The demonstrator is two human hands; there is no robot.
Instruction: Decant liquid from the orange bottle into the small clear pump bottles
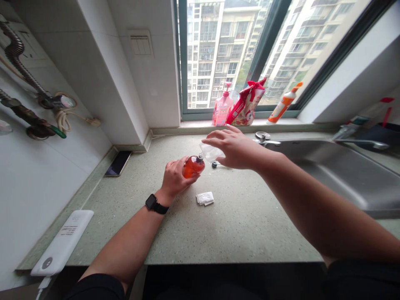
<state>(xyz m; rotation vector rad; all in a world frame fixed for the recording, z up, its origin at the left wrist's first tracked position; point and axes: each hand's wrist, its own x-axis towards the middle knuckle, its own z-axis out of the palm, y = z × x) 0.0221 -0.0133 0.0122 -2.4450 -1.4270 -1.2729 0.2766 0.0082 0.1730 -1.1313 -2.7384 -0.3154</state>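
My left hand (176,179) grips a round orange-red plastic bottle (193,166) that lies tilted, its dark neck pointing right. A clear plastic pouch (211,152) sits at that neck, and I cannot tell how the two join. My right hand (236,148) hovers at the pouch's far side with fingers extended, its thumb close to the plastic. Just below the pouch, a small black cap (214,165) rests on the speckled green stone counter (200,233). A folded white tissue (205,198) lies nearer me.
A stainless steel sink (343,175) with a faucet (359,144) lies to the right. A phone (118,163) and a white power bank (62,243) sit left. A pink pump bottle (222,107), a red-and-white bag (246,104) and an orange-and-white bottle (283,104) stand on the windowsill.
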